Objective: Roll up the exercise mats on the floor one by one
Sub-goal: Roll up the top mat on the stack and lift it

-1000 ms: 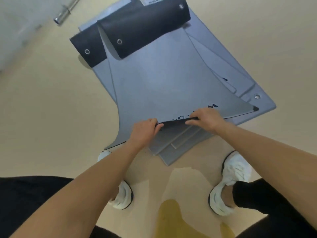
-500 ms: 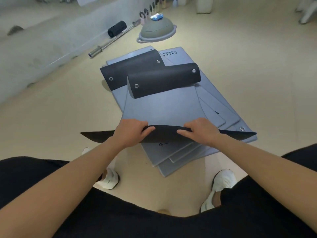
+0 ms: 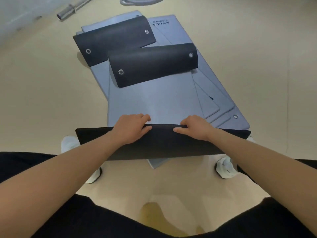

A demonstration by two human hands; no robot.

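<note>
Several grey-blue exercise mats (image 3: 171, 100) lie stacked on the floor, fanned out at the right. The near end of the top mat (image 3: 163, 143) is folded over toward the far side, so its black underside faces up. My left hand (image 3: 132, 128) and my right hand (image 3: 195, 127) both grip the fold's front edge, fingers curled over it, thumbs on the black side. At the far end the top mat curls back in a black flap with two metal eyelets (image 3: 152, 64). A second black flap (image 3: 113, 43) lies behind it.
A steel barbell end (image 3: 68, 12) lies at the far left by the wall. The rim of a grey balance dome (image 3: 142, 0) shows at the top. My white shoes (image 3: 68, 143) (image 3: 224, 170) stand either side of the stack on a beige floor.
The near edge of the top mat went from just lifted to folded over, with a wider black band showing. Both hands moved forward with it and the camera tilted up, then down.
</note>
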